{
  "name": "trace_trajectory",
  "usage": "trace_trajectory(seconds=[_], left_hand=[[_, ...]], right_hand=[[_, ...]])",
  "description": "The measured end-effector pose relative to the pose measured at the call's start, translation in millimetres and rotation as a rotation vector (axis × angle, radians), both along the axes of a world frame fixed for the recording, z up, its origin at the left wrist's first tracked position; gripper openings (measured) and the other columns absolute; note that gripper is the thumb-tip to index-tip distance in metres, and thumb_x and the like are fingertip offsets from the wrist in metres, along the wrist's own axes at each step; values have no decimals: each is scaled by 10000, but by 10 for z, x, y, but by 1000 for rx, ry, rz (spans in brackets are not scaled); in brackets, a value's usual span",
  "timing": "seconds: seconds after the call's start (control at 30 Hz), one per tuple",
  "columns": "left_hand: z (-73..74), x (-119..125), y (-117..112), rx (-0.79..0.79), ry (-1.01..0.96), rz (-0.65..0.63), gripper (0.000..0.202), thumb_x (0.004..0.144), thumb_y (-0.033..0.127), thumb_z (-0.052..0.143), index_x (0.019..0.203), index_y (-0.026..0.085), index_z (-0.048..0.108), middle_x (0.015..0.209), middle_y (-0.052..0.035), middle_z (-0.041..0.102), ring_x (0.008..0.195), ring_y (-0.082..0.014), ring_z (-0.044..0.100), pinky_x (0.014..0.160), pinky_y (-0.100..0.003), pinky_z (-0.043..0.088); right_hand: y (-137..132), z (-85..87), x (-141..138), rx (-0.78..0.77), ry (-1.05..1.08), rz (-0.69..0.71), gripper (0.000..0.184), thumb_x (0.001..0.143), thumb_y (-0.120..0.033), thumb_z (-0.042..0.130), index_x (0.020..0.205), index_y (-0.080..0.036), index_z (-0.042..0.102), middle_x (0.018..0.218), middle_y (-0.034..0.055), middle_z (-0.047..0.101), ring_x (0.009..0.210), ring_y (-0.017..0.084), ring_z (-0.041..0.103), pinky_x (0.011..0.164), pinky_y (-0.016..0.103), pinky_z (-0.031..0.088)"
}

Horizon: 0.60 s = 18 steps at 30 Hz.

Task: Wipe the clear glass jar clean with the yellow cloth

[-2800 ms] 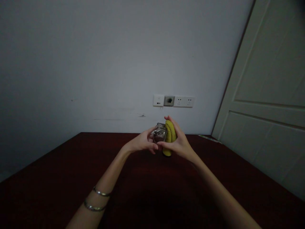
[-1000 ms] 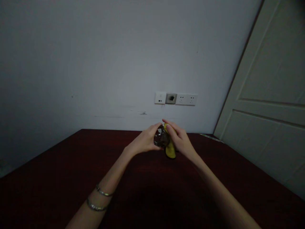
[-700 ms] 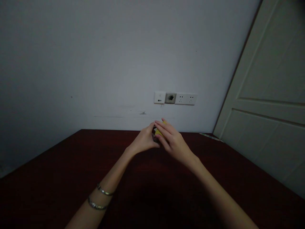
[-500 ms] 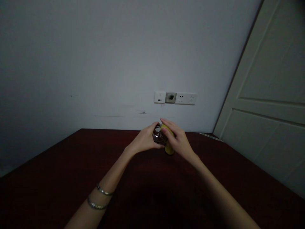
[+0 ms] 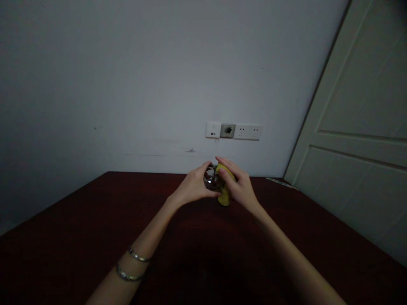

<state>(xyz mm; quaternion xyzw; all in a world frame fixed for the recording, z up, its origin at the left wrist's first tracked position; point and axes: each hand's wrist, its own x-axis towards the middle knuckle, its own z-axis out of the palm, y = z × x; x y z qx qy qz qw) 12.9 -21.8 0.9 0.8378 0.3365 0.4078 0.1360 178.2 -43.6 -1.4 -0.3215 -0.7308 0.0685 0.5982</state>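
Observation:
My left hand is curled round a clear, faceted glass, thumb below and fingers above. The glass is tilted on its side, its round end facing me. A yellow cloth is bunched in my right hand, whose fingers are closed over it. The cloth presses against the glass's right side and hides that part. A loose end of it hangs beneath the glass. Both hands are above the far part of the table.
The dark red-brown table reaches back to a pale wall. Sockets sit on the wall behind my hands. At the right stands a white panelled door. A thin flat strip lies along the table's back right edge.
My right hand has shifted very slightly on the glass, and the hanging end of the cloth has moved a little left. My left hand stays almost still round the glass.

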Motion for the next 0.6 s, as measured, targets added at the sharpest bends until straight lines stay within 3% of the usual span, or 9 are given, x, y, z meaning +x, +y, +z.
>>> trace_trajectory(seconds=[0.13,0.3,0.5,0.6], left_hand=[[11,21,-32,-129,-123,-77,934,510,385,841,1311,145,425,1138,-122,636,1003,-269,624,874,-402,492],[62,34,-77,-291,-286,-322,794,544,283,836,1231,133,467,1134,-117,625,977,-237,627,869,-389,497],[108,-22,-106,-370,-275,-439,798,517,281,856,1205,155,471,1122,-107,626,1006,-258,620,870,-389,502],[129,-41,-114,-370,-235,-418,715,540,298,843,1151,155,501,1064,-93,645,956,-243,636,840,-377,513]], right_hand=[[-57,35,14,35,70,67,325,890,-305,529,1200,-285,622,1276,44,617,1222,205,539,1072,446,391],[-188,73,-36,158,68,135,337,885,-258,538,1211,-303,609,1302,27,598,1282,201,482,1104,464,343],[-74,64,-14,-176,344,193,329,880,-423,534,1125,-251,671,1247,52,639,1186,234,569,1055,469,403],[-62,64,-6,-218,363,199,337,865,-444,552,1105,-246,681,1236,54,646,1166,244,585,1041,475,417]])
